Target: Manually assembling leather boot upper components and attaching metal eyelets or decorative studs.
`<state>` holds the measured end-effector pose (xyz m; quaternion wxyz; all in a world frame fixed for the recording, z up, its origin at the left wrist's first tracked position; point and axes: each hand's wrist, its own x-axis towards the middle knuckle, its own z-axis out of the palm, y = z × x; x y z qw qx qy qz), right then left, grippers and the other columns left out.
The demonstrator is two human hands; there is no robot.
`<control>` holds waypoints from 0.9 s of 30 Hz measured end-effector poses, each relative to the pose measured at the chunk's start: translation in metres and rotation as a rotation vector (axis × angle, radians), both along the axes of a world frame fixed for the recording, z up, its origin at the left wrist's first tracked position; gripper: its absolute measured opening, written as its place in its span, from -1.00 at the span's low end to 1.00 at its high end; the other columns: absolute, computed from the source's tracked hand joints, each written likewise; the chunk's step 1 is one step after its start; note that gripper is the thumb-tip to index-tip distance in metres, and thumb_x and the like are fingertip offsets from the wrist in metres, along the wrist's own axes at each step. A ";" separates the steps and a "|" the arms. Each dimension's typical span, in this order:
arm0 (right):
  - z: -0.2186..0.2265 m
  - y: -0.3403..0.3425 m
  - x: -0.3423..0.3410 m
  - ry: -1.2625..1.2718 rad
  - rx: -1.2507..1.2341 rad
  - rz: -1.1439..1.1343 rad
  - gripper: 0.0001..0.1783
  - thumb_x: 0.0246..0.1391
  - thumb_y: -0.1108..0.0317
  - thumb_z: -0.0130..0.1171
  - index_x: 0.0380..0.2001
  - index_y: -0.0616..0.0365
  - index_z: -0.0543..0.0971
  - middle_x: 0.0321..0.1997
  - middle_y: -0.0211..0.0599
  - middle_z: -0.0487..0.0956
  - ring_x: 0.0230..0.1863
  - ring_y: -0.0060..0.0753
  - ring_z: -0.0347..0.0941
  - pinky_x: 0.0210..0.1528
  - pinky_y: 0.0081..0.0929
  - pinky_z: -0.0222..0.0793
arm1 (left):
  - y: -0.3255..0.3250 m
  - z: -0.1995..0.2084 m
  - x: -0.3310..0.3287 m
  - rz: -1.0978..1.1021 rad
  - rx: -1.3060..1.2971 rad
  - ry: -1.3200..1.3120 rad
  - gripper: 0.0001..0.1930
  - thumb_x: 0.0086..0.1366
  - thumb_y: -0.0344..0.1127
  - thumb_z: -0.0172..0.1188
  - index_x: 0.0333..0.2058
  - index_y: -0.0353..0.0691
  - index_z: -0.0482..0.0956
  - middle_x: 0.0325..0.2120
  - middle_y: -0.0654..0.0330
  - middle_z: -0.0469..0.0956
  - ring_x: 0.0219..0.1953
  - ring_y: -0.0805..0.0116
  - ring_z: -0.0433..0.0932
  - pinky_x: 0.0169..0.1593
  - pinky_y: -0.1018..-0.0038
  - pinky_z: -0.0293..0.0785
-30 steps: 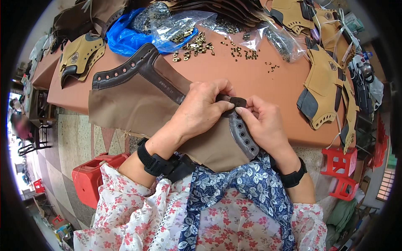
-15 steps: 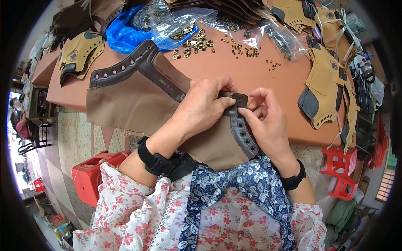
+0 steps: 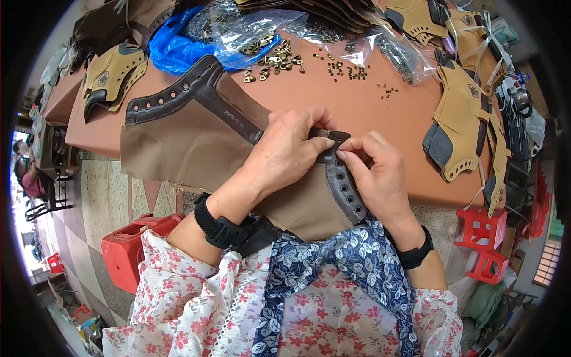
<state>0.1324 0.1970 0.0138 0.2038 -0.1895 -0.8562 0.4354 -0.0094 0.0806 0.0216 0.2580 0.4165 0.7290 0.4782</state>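
A brown shoe upper (image 3: pixel 184 140) with dark leather eyelet strips lies spread from the table's near edge down toward my lap. My left hand (image 3: pixel 285 152) is closed on it, with the thumb pressed on the top end of the right-hand eyelet strip (image 3: pixel 340 183). At that same end, my right hand (image 3: pixel 377 166) brings thumb and index finger together in a pinch by the topmost holes. Whatever lies between those fingertips is too small or hidden to make out. Dark ringed holes run down the strip below them.
Loose brass-coloured hooks (image 3: pixel 279 61) and small eyelets (image 3: pixel 357 72) lie scattered on the table (image 3: pixel 273 98), beside a blue plastic bag (image 3: pixel 172 47) and clear bags. Tan uppers (image 3: pixel 455 140) hang over the right edge. Red stools (image 3: pixel 140 250) stand below on both sides.
My right index finger, lifted and curled earlier, has come down to meet the thumb at the strip's edge. The upper has shifted very slightly left; my left hand keeps its grip.
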 end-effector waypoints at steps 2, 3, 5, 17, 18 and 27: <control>0.002 0.002 -0.001 -0.029 -0.093 0.000 -0.89 0.00 0.52 0.24 -0.35 0.23 0.56 -0.47 -0.32 0.51 -0.48 -0.46 0.46 -0.40 -0.49 0.37 | -0.001 0.000 0.000 0.000 0.000 0.003 -0.87 0.14 -0.54 0.21 -0.29 -0.38 0.55 -0.46 0.22 0.58 -0.35 0.52 0.50 -0.24 0.51 0.44; 0.002 0.003 -0.002 -0.042 -0.140 -0.005 -0.88 0.01 0.52 0.24 -0.33 0.25 0.56 -0.48 -0.35 0.51 -0.48 -0.51 0.45 -0.40 -0.52 0.37 | -0.001 -0.001 -0.001 -0.002 -0.005 0.001 -0.87 0.14 -0.54 0.22 -0.30 -0.38 0.55 -0.46 0.22 0.57 -0.35 0.52 0.50 -0.23 0.52 0.44; 0.003 0.006 -0.004 -0.078 -0.220 -0.025 -0.85 0.02 0.50 0.25 -0.30 0.27 0.55 -0.48 -0.38 0.51 -0.48 -0.60 0.43 -0.39 -0.57 0.37 | -0.001 -0.001 -0.002 -0.004 -0.010 -0.010 -0.87 0.14 -0.53 0.22 -0.30 -0.38 0.55 -0.46 0.23 0.57 -0.35 0.52 0.49 -0.23 0.52 0.44; 0.004 0.012 -0.010 -0.210 -0.427 0.028 -0.90 0.06 0.49 0.20 -0.37 0.32 0.60 -0.55 -0.40 0.57 -0.51 -0.68 0.41 -0.45 -0.60 0.34 | -0.003 -0.003 -0.003 -0.024 0.037 -0.149 -0.88 0.13 -0.53 0.25 -0.32 -0.35 0.57 -0.47 0.31 0.56 -0.36 0.57 0.47 -0.24 0.56 0.42; 0.001 0.013 -0.010 -0.206 -0.387 0.031 -0.90 0.07 0.49 0.19 -0.36 0.32 0.60 -0.54 -0.40 0.57 -0.51 -0.69 0.41 -0.45 -0.60 0.34 | -0.003 -0.003 -0.003 -0.024 0.035 -0.145 -0.88 0.13 -0.53 0.25 -0.32 -0.35 0.57 -0.47 0.31 0.56 -0.36 0.57 0.47 -0.24 0.56 0.42; -0.003 0.013 -0.005 -0.139 -0.414 0.063 -0.88 0.06 0.50 0.18 -0.33 0.33 0.57 -0.52 -0.33 0.57 -0.50 -0.61 0.43 -0.41 -0.54 0.36 | -0.001 0.001 -0.001 -0.004 0.014 -0.130 -0.90 0.14 -0.52 0.24 -0.34 -0.35 0.56 -0.48 0.31 0.56 -0.37 0.58 0.48 -0.25 0.56 0.43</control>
